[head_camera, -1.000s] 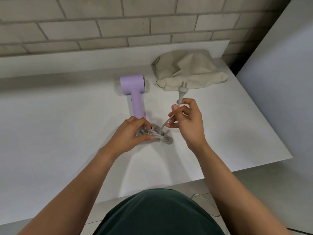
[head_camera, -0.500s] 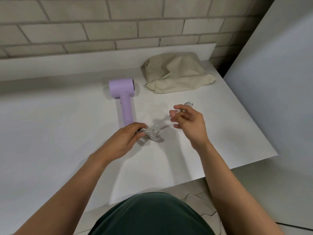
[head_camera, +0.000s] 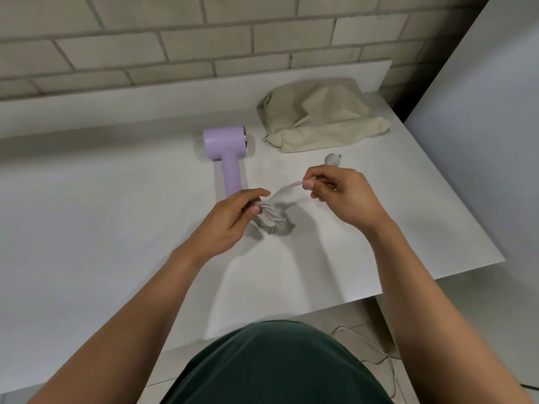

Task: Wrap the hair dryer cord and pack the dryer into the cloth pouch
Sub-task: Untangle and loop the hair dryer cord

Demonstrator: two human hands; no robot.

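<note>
Cord coil under left hand fingers, free end pinched by right hand

The person wears a dark green top.

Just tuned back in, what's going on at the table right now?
A person is bundling the cord of the lilac hair dryer, which lies flat on the white table. The left hand grips the coiled loops at the foot of the handle; the right hand pinches the free end just short of the plug. The cloth pouch lies beyond, apart from the dryer, which is not in it yet.
</note>
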